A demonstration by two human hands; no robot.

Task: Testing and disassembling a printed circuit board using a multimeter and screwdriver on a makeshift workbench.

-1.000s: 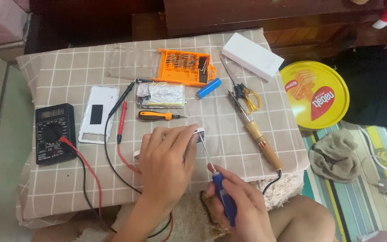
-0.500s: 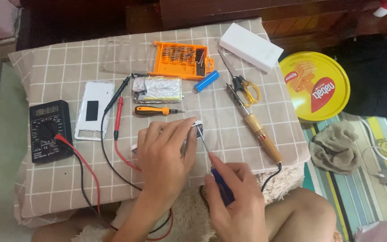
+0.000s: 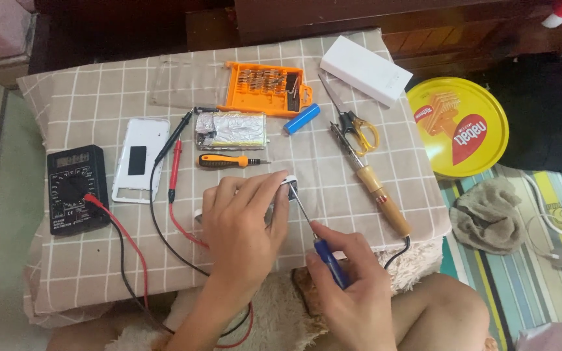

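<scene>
From the head camera we see our left hand (image 3: 245,227) clamped over a small white device (image 3: 289,188) near the front middle of the checked tabletop (image 3: 99,97), while our right hand (image 3: 352,292), just past the front edge, grips a blue-handled screwdriver (image 3: 323,250) whose tip touches the device. An orange-handled screwdriver (image 3: 229,161) lies just behind; the soldering iron (image 3: 375,185) lies to the right, the multimeter (image 3: 75,188) near the left edge. Bare cloth shows between them.

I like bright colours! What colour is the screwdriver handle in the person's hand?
Blue: the screwdriver in the right hand, seen from the head view.
</scene>
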